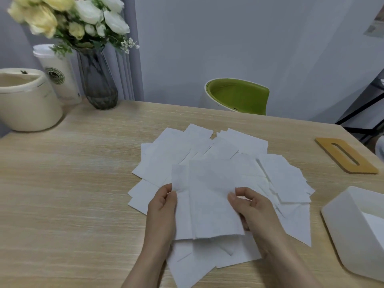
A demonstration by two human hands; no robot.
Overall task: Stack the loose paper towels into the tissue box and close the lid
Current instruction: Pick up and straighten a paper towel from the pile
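Both hands sit closest to the cam, w/ forearms coming in from the bottom edge. Left hand (163, 201) pinches the left edge of a small stack of paper towels (209, 200), right hand (249, 206) pinches the right edge, so both are gripping the same bunch, held just above the rest.

Head view, only one we get: the other loose towels (166, 156) are fanned out all over the wooden surface (72, 183), overlapping every which way. Tissue box (353, 221) sits open at the right, lid (346, 155) lies flat farther back, well apart from it.

Progress imo: early. Some white shows inside the box, so maybe a few are already in, but most still need gathering, then the lid goes on.

Hard to tell: box is cut off by the frame edge, can't really see how full it is. Also can't count sheets in the held bunch.
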